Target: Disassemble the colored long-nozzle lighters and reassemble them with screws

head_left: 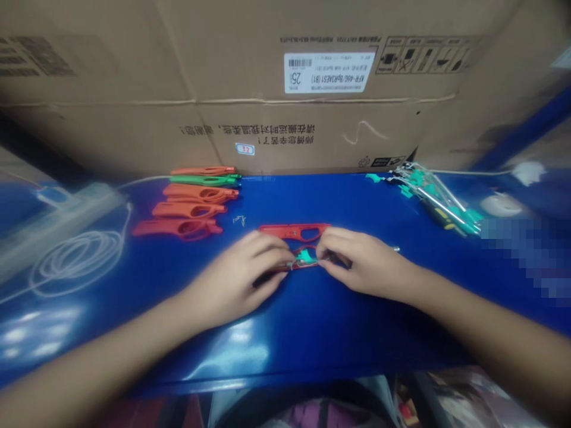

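Note:
In the middle of the blue table, my left hand point(252, 270) is closed in a pinch at the left end of a red lighter casing half point(281, 268). My right hand point(354, 258) pinches the right end of the same piece, fingertips close to its inner parts. Between the hands a teal trigger point(306, 256) and thin wires show inside the casing; my fingers cover the ends. Just behind lies a second red casing half point(285, 230), with an oval opening at its right, partly behind my right hand.
Several orange and green lighter casings point(191, 209) lie in a column at left. Metal tubes with teal parts point(430, 193) are heaped at right. A coiled white cable point(80, 261) and power strip point(66, 214) sit far left. Behind stands a large cardboard box point(134, 137).

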Available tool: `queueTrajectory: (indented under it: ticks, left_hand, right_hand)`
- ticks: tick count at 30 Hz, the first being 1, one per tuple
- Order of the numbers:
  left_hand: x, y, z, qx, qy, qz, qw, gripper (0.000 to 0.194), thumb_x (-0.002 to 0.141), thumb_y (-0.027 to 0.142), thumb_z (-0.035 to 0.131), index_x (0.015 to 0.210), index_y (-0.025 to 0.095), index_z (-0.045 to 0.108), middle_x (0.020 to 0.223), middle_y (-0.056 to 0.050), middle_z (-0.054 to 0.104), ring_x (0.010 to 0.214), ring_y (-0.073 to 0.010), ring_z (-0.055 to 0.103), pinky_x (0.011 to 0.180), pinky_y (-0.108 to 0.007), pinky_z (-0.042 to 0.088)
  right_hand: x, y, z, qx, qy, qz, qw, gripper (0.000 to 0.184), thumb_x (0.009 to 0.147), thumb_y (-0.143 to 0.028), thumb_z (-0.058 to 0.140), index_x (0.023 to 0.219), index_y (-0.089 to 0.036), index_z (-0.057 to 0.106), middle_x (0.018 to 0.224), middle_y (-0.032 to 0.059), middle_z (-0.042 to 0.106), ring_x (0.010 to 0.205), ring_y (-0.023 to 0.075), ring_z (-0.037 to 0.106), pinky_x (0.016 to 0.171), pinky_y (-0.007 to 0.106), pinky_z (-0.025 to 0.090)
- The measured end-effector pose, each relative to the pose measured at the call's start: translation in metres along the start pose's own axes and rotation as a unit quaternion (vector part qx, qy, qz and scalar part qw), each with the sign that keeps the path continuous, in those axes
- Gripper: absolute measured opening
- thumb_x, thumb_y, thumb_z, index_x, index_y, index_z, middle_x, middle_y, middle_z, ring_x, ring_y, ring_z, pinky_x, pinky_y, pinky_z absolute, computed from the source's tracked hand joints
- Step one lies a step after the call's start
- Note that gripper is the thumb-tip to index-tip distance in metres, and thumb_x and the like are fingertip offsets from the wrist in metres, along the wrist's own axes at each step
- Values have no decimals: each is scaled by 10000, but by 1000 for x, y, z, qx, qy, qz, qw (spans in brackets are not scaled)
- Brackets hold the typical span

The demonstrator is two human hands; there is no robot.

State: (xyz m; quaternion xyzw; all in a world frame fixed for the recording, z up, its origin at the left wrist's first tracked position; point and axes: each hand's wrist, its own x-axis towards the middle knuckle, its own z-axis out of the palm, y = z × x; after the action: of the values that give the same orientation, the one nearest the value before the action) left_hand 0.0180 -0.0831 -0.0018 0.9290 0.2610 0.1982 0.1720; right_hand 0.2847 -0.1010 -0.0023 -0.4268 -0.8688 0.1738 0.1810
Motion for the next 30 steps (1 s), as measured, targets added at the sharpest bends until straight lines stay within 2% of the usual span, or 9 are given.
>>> queueTrajectory:
  ticks: [7, 11, 16, 30]
  left_hand:
    - [-2, -3, 11, -1, -30, 7, 1000, 364, 1011, 151, 478, 1340, 239, 607, 1321, -103, 577, 1212, -217, 552, 1043, -379, 472]
    - [-2, -6, 12, -11, -24, 14, 1000, 366, 1012, 138, 471, 1336, 235, 612, 1302, -107, 582, 1200, -213, 558, 1034, -367, 483]
    - [-2, -7, 13, -14, -28, 18, 999, 385, 1014, 127, 466, 1350, 253, 605, 1307, -99, 577, 1220, -211, 540, 1055, -375, 469]
    - [-4, -11, 16, -6, -34, 21, 999, 402, 1027, 148, 454, 1385, 274, 585, 1327, -99, 565, 1227, -226, 526, 1063, -429, 472]
  right_hand:
    - [0, 1, 1, 2, 4, 14, 1000, 113, 907, -172, 575, 999, -218, 621, 938, 19, 631, 718, 129, 544, 634, 252, 403]
    - [0, 0, 0, -2, -2, 23, 1000, 36, 907, -185, 590, 912, -206, 620, 921, 23, 628, 711, 130, 536, 625, 253, 390]
    - [1, 1, -1, 13, 5, 24, 1000, 48, 906, -170, 598, 880, -195, 630, 867, 13, 614, 686, 119, 517, 630, 250, 382]
    - [1, 1, -1, 11, -10, 7, 1000, 75, 933, -213, 594, 877, -201, 642, 915, 11, 630, 737, 121, 540, 647, 257, 382]
